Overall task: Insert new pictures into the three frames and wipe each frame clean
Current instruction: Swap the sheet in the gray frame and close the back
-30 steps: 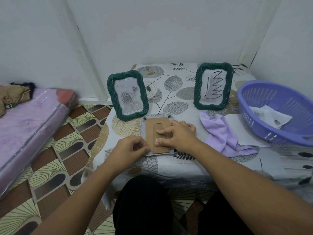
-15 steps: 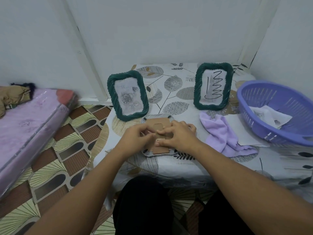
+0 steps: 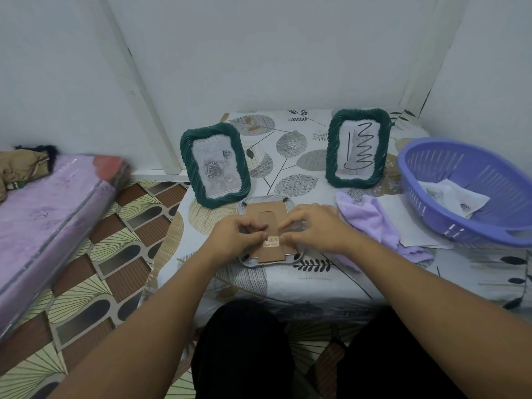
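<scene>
A third frame (image 3: 266, 211) lies face down near the table's front edge, its brown cardboard back and stand strip facing up. My left hand (image 3: 234, 239) and my right hand (image 3: 315, 228) meet over it, curled fingertips pinching the stand strip on either side of a barcode sticker (image 3: 271, 241). Two dark green frames stand upright behind: the left frame (image 3: 214, 165) holds a grey rose picture, the right frame (image 3: 358, 148) a black scribble drawing. A lilac cloth (image 3: 371, 218) lies crumpled just right of my right hand.
A purple plastic basket (image 3: 426, 180) with loose pictures (image 3: 452, 197) inside sits at the table's right. A white sheet (image 3: 403, 223) lies under the cloth. A pink mattress (image 3: 43, 211) lies on the patterned floor to the left. Walls close the table's back and right.
My left hand moved from the frame's left edge to the middle of the cardboard back. My right hand's fingers slid aside, uncovering the barcode sticker.
</scene>
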A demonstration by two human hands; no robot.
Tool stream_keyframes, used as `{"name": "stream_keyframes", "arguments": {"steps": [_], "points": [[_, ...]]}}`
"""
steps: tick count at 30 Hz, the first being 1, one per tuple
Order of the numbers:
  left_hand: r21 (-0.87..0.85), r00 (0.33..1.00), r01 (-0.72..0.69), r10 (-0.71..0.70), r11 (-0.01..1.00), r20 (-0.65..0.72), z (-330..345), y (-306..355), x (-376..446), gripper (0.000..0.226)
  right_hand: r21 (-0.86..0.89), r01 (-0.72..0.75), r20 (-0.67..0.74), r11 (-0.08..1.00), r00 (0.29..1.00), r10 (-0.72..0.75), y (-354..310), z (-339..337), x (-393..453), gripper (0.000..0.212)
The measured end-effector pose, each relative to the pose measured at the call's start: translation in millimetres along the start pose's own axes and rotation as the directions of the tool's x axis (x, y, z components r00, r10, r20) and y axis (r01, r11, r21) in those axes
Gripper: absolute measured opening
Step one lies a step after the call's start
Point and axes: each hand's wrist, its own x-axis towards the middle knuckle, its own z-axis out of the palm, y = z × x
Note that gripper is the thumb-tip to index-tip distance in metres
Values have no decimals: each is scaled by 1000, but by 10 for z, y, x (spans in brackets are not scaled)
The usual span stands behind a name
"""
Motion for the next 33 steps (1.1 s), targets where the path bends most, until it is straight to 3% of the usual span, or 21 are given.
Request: {"name": "stream_keyframes", "arguments": {"steps": [2,6,17,25,33], "points": [[21,1000,2,-2,1000,-7,7,-1,6,14,1,8,79,1000,997,-8,5,-68,-14,20],[63,1000,-4,5,998,-5,7,36,9,20,-35,-7,218,999,976,14,-19,-150,-40,34],[54,999,30,-29,998,-15,22,50,13,22,-10,-45,254,999,966,46,-10,-170,-100,32],[50,1000,23,-22,998,-11,19,43,11,19,-30,-7,229,1000,973,13,-4,-152,-91,26],[67,1000,15,-14,998,-11,17,44,9,22,-187,95,69,978,994,-84,16,5,-137,24]]}}
